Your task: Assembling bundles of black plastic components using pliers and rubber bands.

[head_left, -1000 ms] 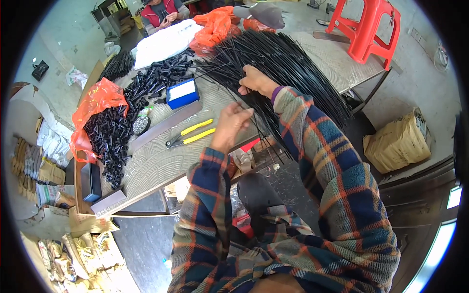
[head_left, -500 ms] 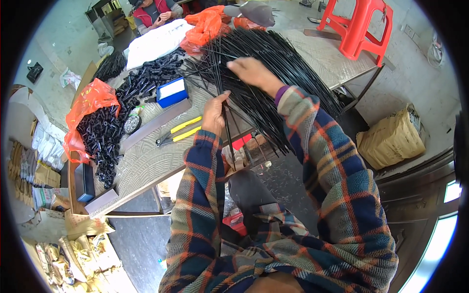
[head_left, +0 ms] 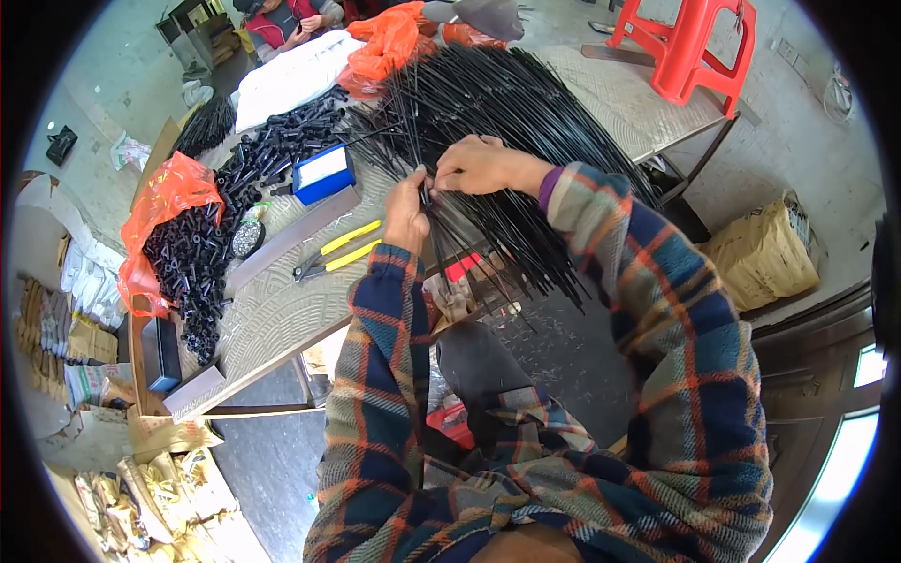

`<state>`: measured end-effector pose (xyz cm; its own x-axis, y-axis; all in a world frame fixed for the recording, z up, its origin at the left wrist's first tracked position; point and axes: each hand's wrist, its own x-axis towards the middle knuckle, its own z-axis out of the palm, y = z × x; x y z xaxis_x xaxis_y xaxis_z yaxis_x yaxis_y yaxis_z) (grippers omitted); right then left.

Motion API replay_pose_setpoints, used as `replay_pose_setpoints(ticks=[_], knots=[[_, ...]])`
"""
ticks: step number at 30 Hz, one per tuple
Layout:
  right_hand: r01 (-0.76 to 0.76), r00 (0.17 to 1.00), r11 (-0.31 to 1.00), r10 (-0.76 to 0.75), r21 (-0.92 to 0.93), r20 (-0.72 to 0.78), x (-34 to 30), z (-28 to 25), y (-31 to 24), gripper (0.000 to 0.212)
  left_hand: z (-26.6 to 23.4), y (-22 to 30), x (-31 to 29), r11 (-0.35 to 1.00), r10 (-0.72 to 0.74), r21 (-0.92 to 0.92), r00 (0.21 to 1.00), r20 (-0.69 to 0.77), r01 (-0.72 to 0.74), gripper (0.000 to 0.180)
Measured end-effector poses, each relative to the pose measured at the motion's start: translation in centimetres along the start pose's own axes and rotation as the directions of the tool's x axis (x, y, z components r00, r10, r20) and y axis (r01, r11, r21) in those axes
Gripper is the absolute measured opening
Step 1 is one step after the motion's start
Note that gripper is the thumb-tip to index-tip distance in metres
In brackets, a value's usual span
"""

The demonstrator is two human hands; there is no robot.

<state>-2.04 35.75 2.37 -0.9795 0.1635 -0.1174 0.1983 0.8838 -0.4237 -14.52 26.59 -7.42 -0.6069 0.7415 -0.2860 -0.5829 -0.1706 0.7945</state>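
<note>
My left hand (head_left: 406, 214) is closed around several thin black rods, which stick up past its thumb and down below the fist. Close beside it, my right hand (head_left: 481, 167) is pinched at the left thumb; what lies between its fingertips is too small to make out. Beneath and behind the right hand spreads a big heap of thin black rods (head_left: 526, 117), their near ends jutting over the table edge. A pair of yellow-handled pliers (head_left: 349, 251) lies left of my left hand.
Short black tubular parts (head_left: 188, 249) are piled at the left, partly in an orange plastic bag (head_left: 178, 192). A blue box (head_left: 324, 174) and a metal strip (head_left: 296, 236) lie nearby. A red stool (head_left: 690, 52) stands at the far right. Another person (head_left: 286, 23) sits beyond the table.
My right hand has come down and left from over the heap to meet my left hand, its fingers now pinched. The left hand stays closed on the rods, shifted slightly.
</note>
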Motion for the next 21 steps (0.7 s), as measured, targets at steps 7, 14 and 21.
replay_pose_setpoints(ticks=[7, 14, 21], knots=[[-0.412, 0.873, 0.861, 0.279, -0.299, -0.400, 0.0, -0.4, 2.7, 0.097, -0.5, 4.0, -2.6, 0.991, -0.131, -0.015, 0.970, 0.207, 0.137, 0.017], [-0.441, 0.809, 0.791, 0.145, -0.424, -0.570, 6.5, 5.7, 0.7, 0.107, -0.9, 8.9, -9.5, 0.985, -0.096, 0.164, 0.973, 0.209, 0.062, 0.021], [-0.498, 0.734, 0.717, 0.049, -0.488, -0.677, 9.7, 6.9, 4.4, 0.080, -2.5, 15.6, -22.4, 0.923, 0.047, 0.365, 0.976, 0.213, -0.124, 0.024]])
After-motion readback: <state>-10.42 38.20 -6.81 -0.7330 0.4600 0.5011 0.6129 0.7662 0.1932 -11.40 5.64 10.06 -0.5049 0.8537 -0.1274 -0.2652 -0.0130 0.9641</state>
